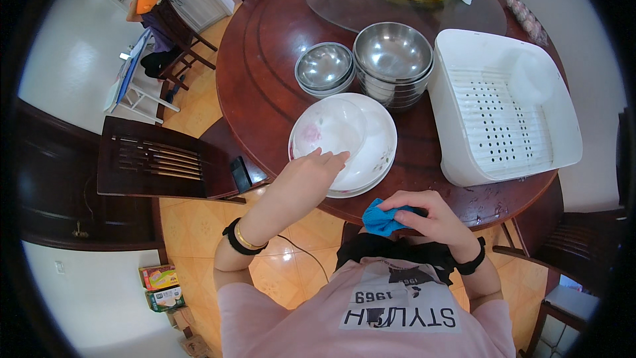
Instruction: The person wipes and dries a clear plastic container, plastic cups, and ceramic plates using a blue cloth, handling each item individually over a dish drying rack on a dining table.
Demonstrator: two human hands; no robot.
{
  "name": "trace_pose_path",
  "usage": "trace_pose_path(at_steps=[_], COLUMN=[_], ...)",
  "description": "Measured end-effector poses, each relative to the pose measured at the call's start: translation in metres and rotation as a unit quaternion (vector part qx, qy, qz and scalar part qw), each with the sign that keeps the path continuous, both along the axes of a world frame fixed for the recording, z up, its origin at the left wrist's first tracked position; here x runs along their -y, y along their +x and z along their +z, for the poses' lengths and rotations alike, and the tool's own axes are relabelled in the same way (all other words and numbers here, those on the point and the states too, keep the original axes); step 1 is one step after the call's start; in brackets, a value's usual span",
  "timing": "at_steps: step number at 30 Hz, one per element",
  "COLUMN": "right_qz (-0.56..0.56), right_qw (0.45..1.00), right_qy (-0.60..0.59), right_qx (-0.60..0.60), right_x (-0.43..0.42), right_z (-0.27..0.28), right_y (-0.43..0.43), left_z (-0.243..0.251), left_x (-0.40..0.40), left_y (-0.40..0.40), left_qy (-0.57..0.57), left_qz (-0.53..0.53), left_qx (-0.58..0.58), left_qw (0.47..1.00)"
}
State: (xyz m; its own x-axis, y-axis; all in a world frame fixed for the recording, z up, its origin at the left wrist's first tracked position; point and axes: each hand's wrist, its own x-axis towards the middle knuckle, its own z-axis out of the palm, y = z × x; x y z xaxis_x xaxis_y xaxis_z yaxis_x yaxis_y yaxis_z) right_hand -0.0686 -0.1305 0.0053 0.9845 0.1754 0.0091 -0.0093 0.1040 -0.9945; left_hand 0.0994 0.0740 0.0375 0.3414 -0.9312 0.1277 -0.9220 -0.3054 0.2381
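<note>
My left hand [318,174] reaches over the near rim of a small white plate [323,127] with a pink flower pattern, its fingertips on the inner surface and its thumb hidden. That plate lies off-centre to the left on a stack of larger white plates [380,134]. In my right hand [432,216] a crumpled blue cloth [382,218] is pinched at the table's front edge. Behind the plates stand a short stack of small steel bowls [325,65] and a taller stack of large steel bowls [393,52].
To the right, a white perforated drainer basket [437,109] holds a whitish rounded item [530,79]. A glass turntable [343,5] bears fruit at the back of the round wooden table [258,74]. A phone [241,174] rests on a chair at left. Another person [159,30] sits farther off.
</note>
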Motion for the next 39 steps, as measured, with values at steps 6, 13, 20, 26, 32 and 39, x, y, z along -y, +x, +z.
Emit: trace_pose_path(at_steps=[6,13,20,26,32,39], right_qz=[0.019,0.017,0.018,-0.015,-0.337,-0.284], right_qw=[1.000,1.000,1.000,1.000,0.928,0.691], right_qy=[0.015,0.019,0.018,0.006,-0.065,-0.478], right_qx=[-0.007,-0.009,-0.011,-0.018,0.147,0.462], right_x=[-0.007,-0.008,-0.008,-0.006,0.011,-0.003], right_z=[-0.004,-0.006,-0.004,0.001,0.030,0.050], right_y=[0.001,-0.004,-0.006,-0.008,-0.016,-0.005], left_z=[0.015,0.011,0.013,0.024,0.028,0.010], left_x=[0.002,0.000,-0.002,-0.008,0.003,0.032], left_y=[-0.003,-0.005,-0.009,-0.014,-0.050,-0.072], left_qy=[0.086,0.001,-0.032,-0.166,-0.415,-0.401], left_qz=[-0.022,-0.016,0.040,0.036,0.070,0.049], left_qx=[0.032,0.060,0.079,0.057,-0.490,-0.520], left_qw=[0.996,0.998,0.996,0.984,0.764,0.753])
